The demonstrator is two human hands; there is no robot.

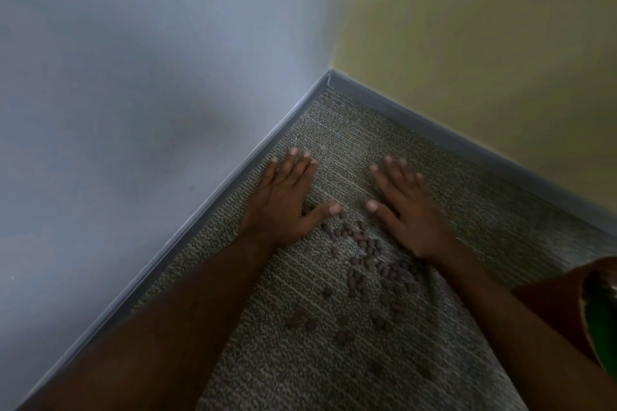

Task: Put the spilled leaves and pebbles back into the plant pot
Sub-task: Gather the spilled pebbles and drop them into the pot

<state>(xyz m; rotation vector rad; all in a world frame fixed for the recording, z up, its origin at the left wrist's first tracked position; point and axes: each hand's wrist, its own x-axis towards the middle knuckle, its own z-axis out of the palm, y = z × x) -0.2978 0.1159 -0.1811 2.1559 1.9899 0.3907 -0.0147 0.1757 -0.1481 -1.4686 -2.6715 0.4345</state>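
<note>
Several small brown pebbles [365, 253] lie scattered on the grey carpet in a room corner, in a loose trail running toward me. My left hand [283, 200] rests flat on the carpet just left of the pebbles, fingers spread. Flat on the carpet to the right of the pebbles is my right hand [405, 207], also with fingers apart, slightly blurred. The two thumbs nearly meet above the far end of the pebble trail. The terracotta plant pot [561, 304] shows at the right edge, with green leaves [601, 324] inside it. No loose leaves show on the floor.
A blue-grey wall [133, 93] stands on the left and a yellow-green wall [484, 43] on the right, meeting at the corner. A grey skirting board [207, 210] runs along both walls. The carpet [334, 377] stretches toward me.
</note>
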